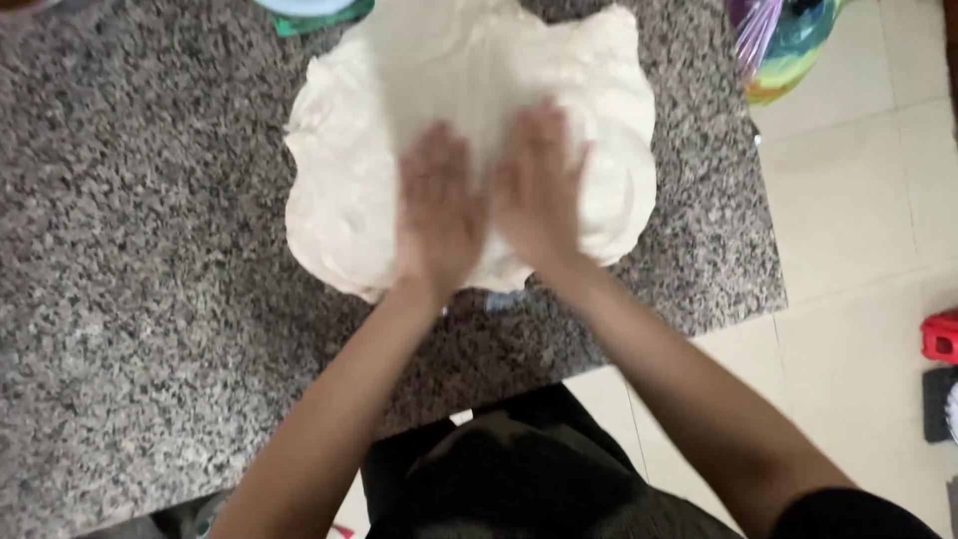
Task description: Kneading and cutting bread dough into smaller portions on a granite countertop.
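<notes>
Both hands, left hand (pixel 437 215) and right hand (pixel 539 190), lie flat and open, side by side, pressing the pale dough (pixel 469 90) on the granite worktop (pixel 150 250). Blur suggests mid-knead, probably; next calls for folding.

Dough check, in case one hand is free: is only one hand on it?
No: both the left hand and right hand lie flat on the dough.

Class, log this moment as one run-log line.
left hand: flat on dough | right hand: flat on dough | surface: granite counter
</notes>
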